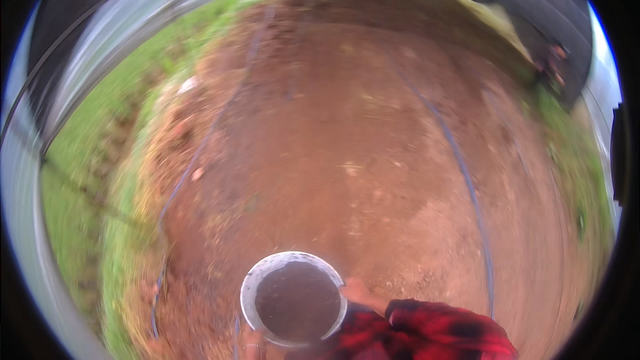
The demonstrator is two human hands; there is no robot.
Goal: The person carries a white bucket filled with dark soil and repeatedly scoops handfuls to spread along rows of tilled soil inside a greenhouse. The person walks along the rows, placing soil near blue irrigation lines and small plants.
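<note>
A round white bucket holds dark brown, muddy-looking contents below its rim, near the bottom of the view. At the bucket's right rim is my right hand, its fingertips against the edge; a red and black plaid sleeve covers that arm. My left hand is at the lower left rim, partly cut off by the picture's edge and blurred. The bucket is held between both hands. Its underside is hidden.
Bare reddish soil lies ahead. A thin blue hose or line runs along the right, another along the left. Green plants grow beyond the left edge, beside plastic sheeting. A person is far off at the upper right.
</note>
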